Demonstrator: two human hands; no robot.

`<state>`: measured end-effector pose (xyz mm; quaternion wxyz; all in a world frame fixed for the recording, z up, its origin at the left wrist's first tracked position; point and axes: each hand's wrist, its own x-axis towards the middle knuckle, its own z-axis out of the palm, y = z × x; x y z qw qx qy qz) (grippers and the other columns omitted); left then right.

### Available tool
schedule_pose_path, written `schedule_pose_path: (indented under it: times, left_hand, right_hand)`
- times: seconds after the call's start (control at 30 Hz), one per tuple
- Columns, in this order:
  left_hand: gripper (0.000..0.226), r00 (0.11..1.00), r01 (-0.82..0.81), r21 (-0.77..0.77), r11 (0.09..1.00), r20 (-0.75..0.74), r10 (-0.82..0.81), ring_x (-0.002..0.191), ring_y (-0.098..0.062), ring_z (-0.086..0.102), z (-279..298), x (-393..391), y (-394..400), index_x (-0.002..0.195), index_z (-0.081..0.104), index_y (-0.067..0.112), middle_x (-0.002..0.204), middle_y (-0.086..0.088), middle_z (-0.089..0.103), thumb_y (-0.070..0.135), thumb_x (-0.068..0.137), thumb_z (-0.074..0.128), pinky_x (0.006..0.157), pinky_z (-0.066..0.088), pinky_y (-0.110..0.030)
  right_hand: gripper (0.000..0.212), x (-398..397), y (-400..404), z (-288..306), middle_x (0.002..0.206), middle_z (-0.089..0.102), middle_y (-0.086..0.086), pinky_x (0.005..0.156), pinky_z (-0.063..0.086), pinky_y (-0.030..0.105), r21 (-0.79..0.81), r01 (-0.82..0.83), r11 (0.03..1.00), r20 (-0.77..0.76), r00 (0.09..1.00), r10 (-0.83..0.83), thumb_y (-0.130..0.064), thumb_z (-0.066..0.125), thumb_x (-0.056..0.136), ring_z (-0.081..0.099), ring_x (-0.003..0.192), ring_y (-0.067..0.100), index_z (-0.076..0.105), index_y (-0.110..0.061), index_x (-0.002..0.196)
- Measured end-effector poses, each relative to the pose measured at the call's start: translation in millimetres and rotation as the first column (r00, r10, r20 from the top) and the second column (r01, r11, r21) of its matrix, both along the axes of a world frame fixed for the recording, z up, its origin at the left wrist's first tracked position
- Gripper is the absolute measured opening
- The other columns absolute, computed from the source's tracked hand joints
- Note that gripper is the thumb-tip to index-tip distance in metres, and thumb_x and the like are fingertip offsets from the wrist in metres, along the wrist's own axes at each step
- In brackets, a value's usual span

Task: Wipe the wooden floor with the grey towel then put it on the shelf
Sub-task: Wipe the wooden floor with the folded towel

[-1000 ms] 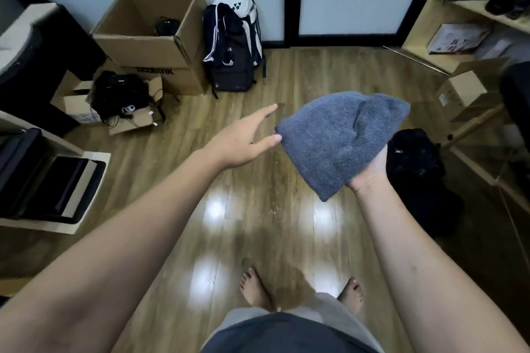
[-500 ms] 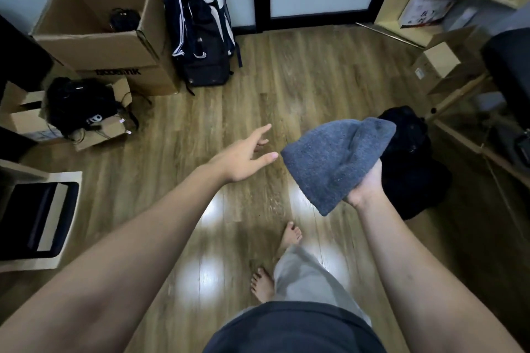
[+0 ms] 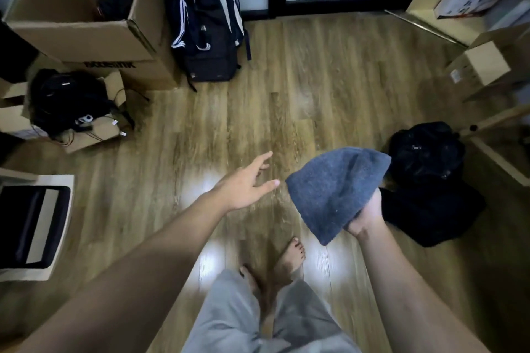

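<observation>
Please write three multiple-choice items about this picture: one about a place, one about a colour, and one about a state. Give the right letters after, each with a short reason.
1. Where does the black-and-white backpack stand?
A. Against the far wall, beside the large cardboard box
B. On the shelf
C. Between the person's feet

2. What colour is the towel?
A. Red
B. Grey
C. Yellow

3. What is the state of the left hand?
A. Closed on the towel
B. Flat on the wooden floor
C. Open and empty, fingers spread

Answers:
1 A: it leans at the wall, right of the open box.
2 B: the cloth is plainly grey.
3 C: only the right hand grips the towel; the left is held out in the air, touching nothing.
</observation>
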<state>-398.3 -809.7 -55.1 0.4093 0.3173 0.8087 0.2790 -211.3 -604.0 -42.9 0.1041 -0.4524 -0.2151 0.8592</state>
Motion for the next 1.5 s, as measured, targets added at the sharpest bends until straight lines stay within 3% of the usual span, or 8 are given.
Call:
schedule_pose_path:
  times: [0.53,0.67,0.93,1.0,1.1,1.17,1.27,1.5]
  left_hand:
    - [0.079,0.992,0.114,-0.259,0.959,0.084,-0.095,0.144,-0.016,0.039,-398.6,-63.7,44.1,0.157,0.025,0.031,0.161,0.004,0.035,0.063,0.091,0.056,0.116,0.035,-0.036]
    - [0.071,0.984,0.170,-0.365,0.915,0.022,-0.174,0.149,-0.021,0.029,-495.9,-82.9,48.0,0.156,0.029,0.028,0.164,0.000,0.028,0.059,0.096,0.052,0.119,0.029,-0.037]
    - [0.124,0.998,0.035,-0.593,0.804,0.064,0.004,0.140,-0.031,-0.043,-614.3,-120.6,65.8,0.145,-0.032,0.049,0.149,0.007,-0.052,0.080,0.073,0.063,0.106,-0.014,-0.076]
    - [0.136,0.986,-0.033,-0.604,0.796,0.110,0.125,0.137,-0.034,-0.046,-629.4,-122.7,70.0,0.144,-0.038,0.044,0.148,0.003,-0.054,0.083,0.066,0.067,0.110,-0.008,-0.077]
    - [0.148,0.974,-0.055,-0.608,0.792,0.141,0.176,0.129,-0.039,-0.053,-642.8,-113.8,76.6,0.142,-0.044,0.037,0.141,-0.003,-0.060,0.078,0.063,0.074,0.111,-0.003,-0.077]
    - [0.151,0.980,-0.053,-0.623,0.780,0.118,0.160,0.127,-0.039,-0.055,-646.2,-109.0,77.5,0.136,-0.049,0.038,0.136,-0.003,-0.064,0.076,0.062,0.077,0.104,-0.007,-0.083]
    - [0.151,0.982,-0.075,-0.614,0.786,0.090,0.164,0.131,-0.040,-0.052,-651.7,-106.6,76.9,0.137,-0.049,0.040,0.139,-0.003,-0.063,0.067,0.065,0.082,0.102,-0.008,-0.084]
    - [0.157,0.982,-0.101,-0.637,0.764,0.058,0.177,0.120,-0.039,-0.060,-664.1,-101.7,78.1,0.125,-0.057,0.043,0.126,0.000,-0.071,0.066,0.060,0.084,0.097,-0.010,-0.086]
  right_hand:
    - [0.026,-50.5,23.1,-353.4,0.081,0.061,0.001,0.070,0.047,0.032,-0.031,0.132,0.991,0.270,0.956,-0.118,-0.039,0.047,0.099,0.060,0.075,0.020,0.061,-0.022,0.086]
    - [0.037,-65.1,31.6,-446.5,0.072,0.066,0.000,0.054,0.053,0.028,-0.056,0.152,0.987,0.302,0.945,-0.129,-0.042,0.042,0.101,0.066,0.060,0.016,0.065,-0.021,0.081]
    - [0.034,-79.8,86.7,-561.9,0.091,0.066,-0.002,0.055,0.055,0.028,0.312,-0.042,0.949,0.432,0.896,-0.102,-0.043,0.035,0.106,0.068,0.065,0.007,0.061,-0.020,0.103]
    - [0.038,-89.1,97.7,-572.7,0.092,0.067,-0.011,0.069,0.049,0.030,0.531,-0.264,0.805,0.574,0.811,-0.113,-0.057,0.039,0.101,0.068,0.078,0.007,0.063,-0.028,0.095]
    - [0.049,-107.3,89.6,-593.3,0.092,0.068,0.002,0.075,0.042,0.028,0.668,-0.674,0.317,0.717,0.696,-0.030,-0.059,0.034,0.100,0.065,0.095,0.025,0.063,-0.020,0.100]
    - [0.056,-115.4,67.6,-620.9,0.131,0.061,0.011,0.095,0.045,0.039,0.527,-0.843,0.111,0.832,0.538,0.137,-0.060,0.029,0.100,0.054,0.123,0.032,0.054,-0.020,0.129]
    - [0.068,-112.8,24.6,-661.9,0.168,0.002,0.000,0.116,0.019,0.059,0.154,-0.976,-0.151,0.983,0.137,0.120,-0.071,0.029,0.094,0.007,0.151,0.035,0.018,-0.037,0.153]
    - [0.103,-118.2,8.6,-694.2,0.159,-0.036,-0.002,0.115,0.003,0.067,0.101,-0.987,-0.124,0.995,0.101,0.005,-0.093,0.024,0.075,-0.022,0.149,0.039,-0.026,-0.044,0.150]
